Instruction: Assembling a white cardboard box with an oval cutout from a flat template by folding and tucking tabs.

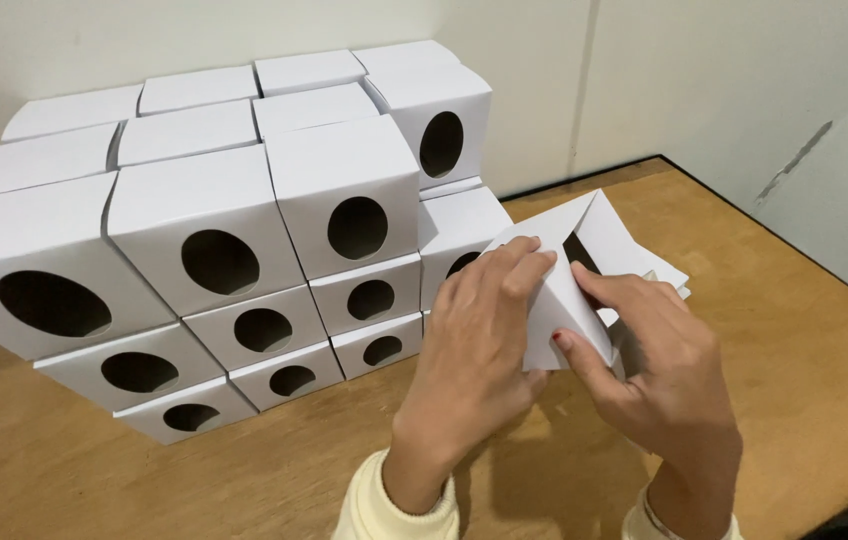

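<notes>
While a pale wall is closing off the back of the wooden table (804,370), a stack of white cardboard boxes (224,240) is sitting against it, fourteen round-holed fronts showing. Both hands are gripping one unfinished white box (584,270) beside the stack: the left hand (474,340) is curling fingers over its top fold, while the right hand (659,365) is pinching its lower edge with thumb and fingers.

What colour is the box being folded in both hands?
White, the half-folded box; seen in the head view.
</notes>
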